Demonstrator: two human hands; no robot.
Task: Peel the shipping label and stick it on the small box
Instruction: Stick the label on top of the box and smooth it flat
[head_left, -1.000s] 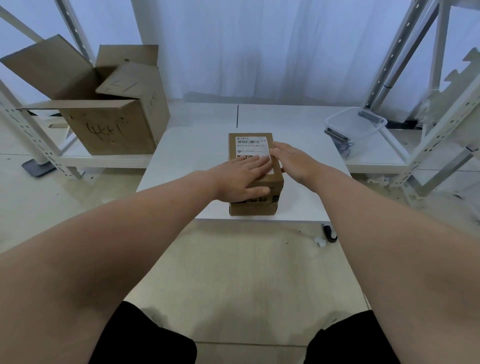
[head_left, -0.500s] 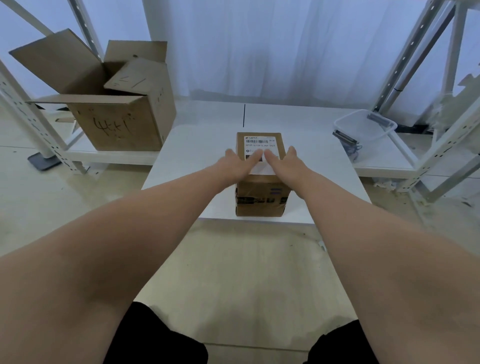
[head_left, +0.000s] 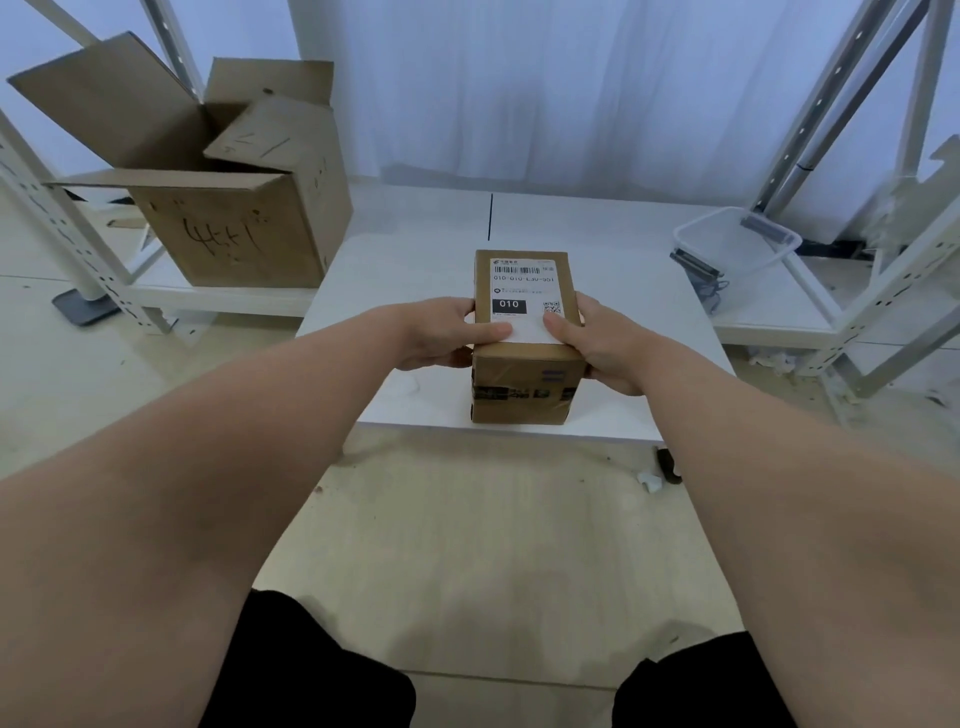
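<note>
The left hand (head_left: 441, 332) and right hand (head_left: 597, 340) clasp the small box (head_left: 524, 364) from either side, each thumb lying across the near edge of the shipping label (head_left: 523, 299) stuck flat on the box top. The box stands upright near the front edge of the white desk (head_left: 395, 270). On the shelf to the left sits a large open carton (head_left: 228, 234); to the right, a clear plastic tub (head_left: 737, 244).
</note>
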